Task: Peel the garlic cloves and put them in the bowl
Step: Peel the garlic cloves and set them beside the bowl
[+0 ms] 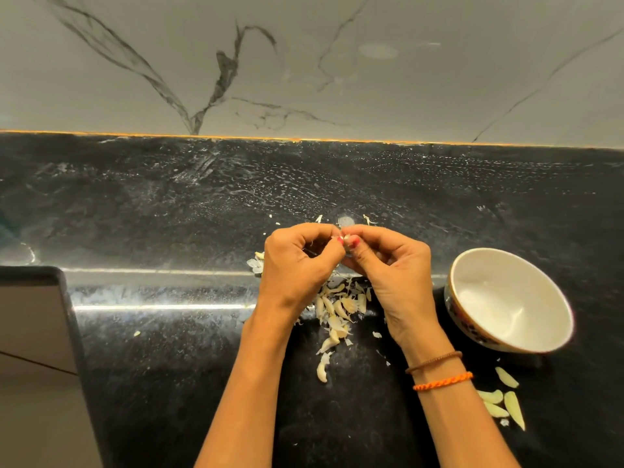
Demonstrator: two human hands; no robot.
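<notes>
**One clove in work, both hands on it**

One garlic clove [345, 238] is pinched between the fingertips of my left hand [297, 265] and my right hand [395, 265], held above the black counter [169, 214]. Only a pale sliver of it shows between the fingertips; I cannot tell how much skin is on it.

Beneath my hands lies a heap of unpeeled cloves and papery skins [334, 312], off-white, curved and thin, trailing toward me. Four peeled cloves [503, 398], smoother and yellow-green, lie on the counter by my right forearm, well apart from the heap.

The bowl [506, 298], white inside with a patterned outer wall, sits to the right of my right hand, near but not touching it. Nothing shows inside it.

Open counter runs left of the heap and behind my hands up to the marble backsplash [304, 62]. The counter edge drops off at lower left, where a cabinet front [33, 332] shows.

Both hands have their fingers curled inward and thumbs meeting at the clove, backs facing up, wrists angled toward each other. Two bracelets [439, 371], one brown and one orange, sit on my right wrist.
</notes>
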